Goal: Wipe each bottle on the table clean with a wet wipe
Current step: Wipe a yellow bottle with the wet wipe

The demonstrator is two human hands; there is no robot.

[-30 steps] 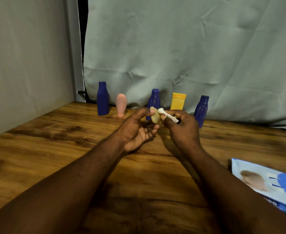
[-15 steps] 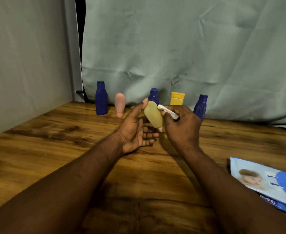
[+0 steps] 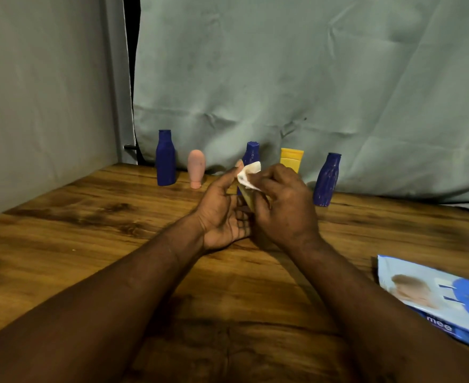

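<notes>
Risen to the top of the small pale-yellow plastic bottle (image 3: pixel 248 199), the white wet wipe (image 3: pixel 250 174) is pinched by the right hand (image 3: pixel 284 208); the left hand (image 3: pixel 221 217) grips the bottle. Mid-wipe; next, rub downward.

Grained wood table (image 3: pixel 89 217), perhaps plastic bottles (image 3: pixel 166 158)

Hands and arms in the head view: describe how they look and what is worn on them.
Both are a person's bare limbs. The left hand and right hand wear no gloves, and no ring shows on either. The left forearm and right forearm are uncovered down to the frame's bottom edge: no sleeve, watch or bracelet shows at either wrist.
</notes>
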